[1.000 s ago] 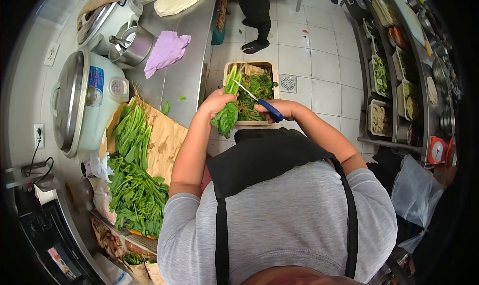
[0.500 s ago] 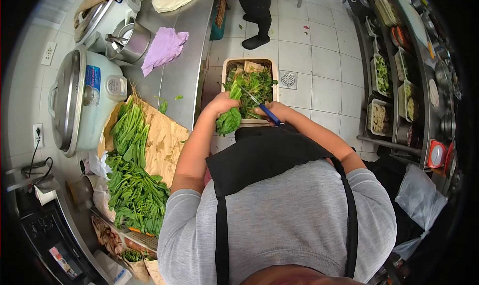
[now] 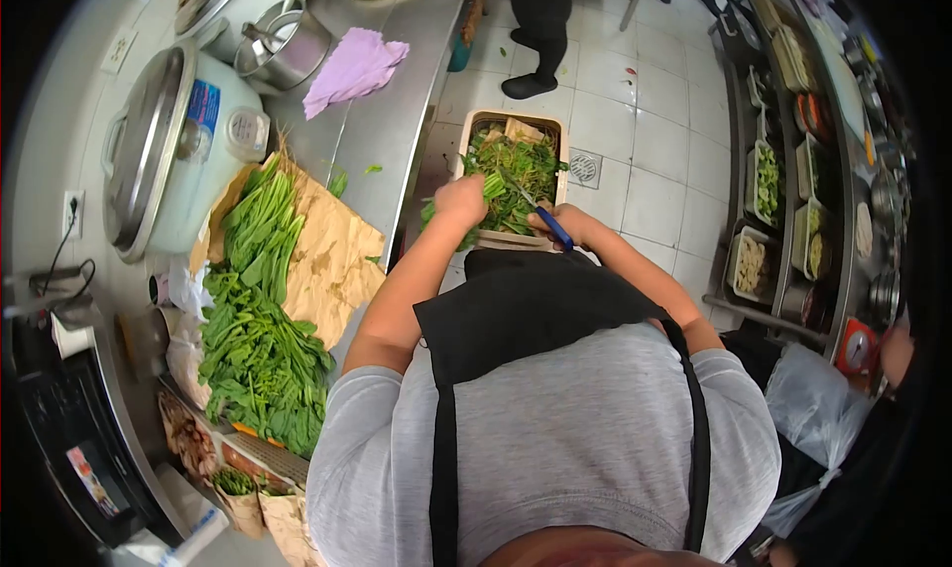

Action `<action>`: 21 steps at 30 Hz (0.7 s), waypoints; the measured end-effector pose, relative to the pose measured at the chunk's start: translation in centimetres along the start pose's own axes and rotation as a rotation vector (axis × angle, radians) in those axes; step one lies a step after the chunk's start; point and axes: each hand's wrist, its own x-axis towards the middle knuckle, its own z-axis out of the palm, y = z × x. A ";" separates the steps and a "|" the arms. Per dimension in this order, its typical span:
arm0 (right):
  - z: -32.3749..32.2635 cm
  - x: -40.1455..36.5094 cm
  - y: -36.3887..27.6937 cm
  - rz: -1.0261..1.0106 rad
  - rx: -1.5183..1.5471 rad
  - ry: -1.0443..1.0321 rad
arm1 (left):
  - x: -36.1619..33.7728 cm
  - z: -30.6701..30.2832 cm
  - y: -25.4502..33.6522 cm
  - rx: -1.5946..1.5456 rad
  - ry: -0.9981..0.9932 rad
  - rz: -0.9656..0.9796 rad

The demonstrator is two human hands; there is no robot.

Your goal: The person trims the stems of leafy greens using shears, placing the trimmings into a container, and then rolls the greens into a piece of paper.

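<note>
My left hand [image 3: 462, 202] is closed around a bunch of leafy greens [image 3: 493, 184], its leaves hanging out on the near side of the fist. In my right hand [image 3: 575, 226] is a pair of blue-handled scissors [image 3: 553, 226], with the metal blades pointing forward and left, close to the stems. Both hands are over the near part of a cream plastic bin [image 3: 562, 130] on the floor. Green trimmings [image 3: 526, 160] and a piece of brown paper or card fill it. The lower fingers of both hands are hidden.
On the steel counter [image 3: 382, 121] at left lie a heap of greens [image 3: 263, 339] on brown paper [image 3: 332, 259], a purple cloth [image 3: 357, 69] and a rice cooker [image 3: 213, 121]. Another person's legs [image 3: 540, 31] stand beyond the bin. Shelves with food baskets [image 3: 764, 185] line the right.
My left hand has tipped the bunch, so fewer leaves show in front of it. The scissors stay in my right hand. The whole view has shifted slightly, and part of another person appears at far right.
</note>
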 end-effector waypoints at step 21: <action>4.6 -1.0 -6.4 -0.123 -0.059 -0.282 | -5.2 0.2 -7.9 -1.173 -0.280 0.259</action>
